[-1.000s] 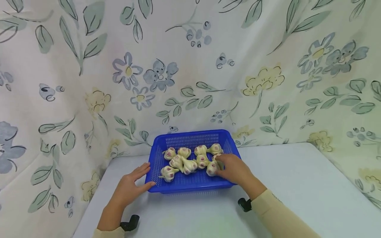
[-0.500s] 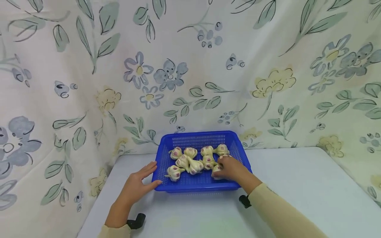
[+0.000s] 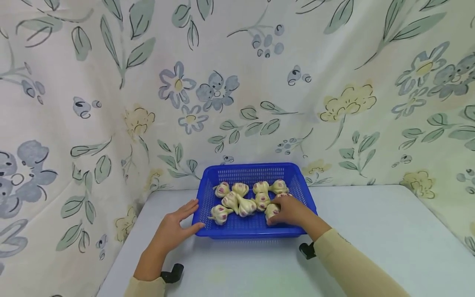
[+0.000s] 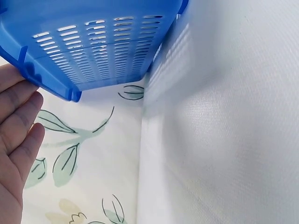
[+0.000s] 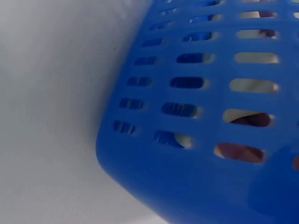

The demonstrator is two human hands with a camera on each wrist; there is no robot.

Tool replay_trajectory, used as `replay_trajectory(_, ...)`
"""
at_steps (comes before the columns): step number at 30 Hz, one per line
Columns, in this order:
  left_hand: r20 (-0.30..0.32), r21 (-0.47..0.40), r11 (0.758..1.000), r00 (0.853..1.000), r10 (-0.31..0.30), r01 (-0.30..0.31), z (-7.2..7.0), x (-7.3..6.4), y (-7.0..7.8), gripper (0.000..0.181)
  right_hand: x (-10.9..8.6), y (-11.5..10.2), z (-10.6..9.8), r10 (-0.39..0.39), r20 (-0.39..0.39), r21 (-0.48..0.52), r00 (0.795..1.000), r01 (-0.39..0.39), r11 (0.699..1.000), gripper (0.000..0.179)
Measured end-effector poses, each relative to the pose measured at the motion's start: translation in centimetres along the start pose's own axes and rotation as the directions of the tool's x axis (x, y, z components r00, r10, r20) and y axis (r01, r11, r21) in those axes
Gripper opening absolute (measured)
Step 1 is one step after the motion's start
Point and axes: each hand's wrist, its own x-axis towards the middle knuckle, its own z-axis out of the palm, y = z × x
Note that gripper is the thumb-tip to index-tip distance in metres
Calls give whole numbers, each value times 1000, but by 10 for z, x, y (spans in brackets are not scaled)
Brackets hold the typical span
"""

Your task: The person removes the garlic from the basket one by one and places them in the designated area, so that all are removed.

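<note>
A blue plastic basket (image 3: 256, 236) with slotted walls stands on the white table and holds several garlic bulbs (image 3: 246, 207), pale with purple patches. My right hand (image 3: 293, 212) reaches over the basket's front right corner, its thumb and fingers around a garlic bulb (image 3: 272, 211) on the basket floor. Another bulb behind it is partly hidden by the fingers. At the basket's left side my left hand (image 3: 172, 229) has its fingers and thumb spread, the tips at the rim. In the right wrist view the basket wall (image 5: 201, 140) hides most of the right hand.
The white table (image 3: 237, 272) extends in front of the basket and to both sides. Behind it hangs a floral cloth (image 3: 237, 82), close to the basket's back rim. Dark wrist cameras (image 3: 172, 273) sit under both wrists.
The view has shifted, so the basket appears farther right. My right hand has closed its fingers farther around the front right bulb. The left hand stays at the basket's left rim.
</note>
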Motion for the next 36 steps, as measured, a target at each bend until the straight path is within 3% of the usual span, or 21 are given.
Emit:
replay_trajectory(11, 5, -1, 1000, 1000, -24, 24, 2, 0, 0, 67, -8, 0, -9, -15, -139, 182, 990, 40, 982, 81)
replay_trajectory(21, 13, -7, 999, 999, -38, 38, 1, -2, 0, 68, -27, 5, -31, -42, -227, 372, 973, 127, 919, 77)
replay_trajectory(28, 11, 10, 999, 999, -40, 40, -1, -2, 3, 69, -44, 18, -65, -77, -295, 399, 952, 196, 896, 77)
replay_trajectory(36, 19, 2, 999, 999, -48, 48, -1, -2, 3, 70, -58, 45, -100, -16, -384, 349, 923, 161, 923, 80)
